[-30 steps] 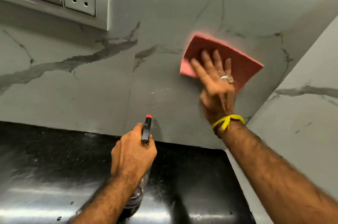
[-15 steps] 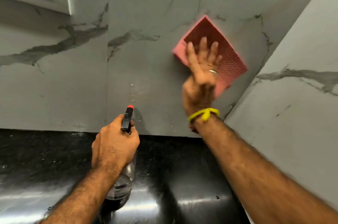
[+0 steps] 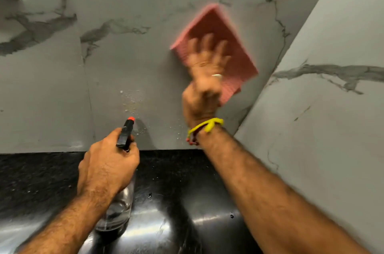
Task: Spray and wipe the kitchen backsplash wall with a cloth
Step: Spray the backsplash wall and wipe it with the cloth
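The backsplash wall (image 3: 128, 62) rose grey and marble-veined from the back edge of the black worktop (image 3: 187, 201), meeting a side wall (image 3: 322, 129) at the right-hand corner. Against it, up near that corner, my right hand (image 3: 205, 71) pressed the pink cloth (image 3: 228, 46) flat, fingers spread straight and blurred with motion. My left hand (image 3: 106, 166) had its fingers curled round the spray bottle (image 3: 120, 208), its black nozzle with the orange tip aimed at the wall just above the worktop's back edge.

I judged the risks plain enough. Droplets (image 3: 133, 100) sat on the wall below and left of the cloth, apart from it; left there, they could run down to the worktop or dry into marks. With only an open palm on it, the cloth could slide out or bunch on so smooth a surface.

The wall looked hard and matt, the worktop glossy and speckled, the cloth thin, squarish and waffle-textured, the bottle clear and rounded.
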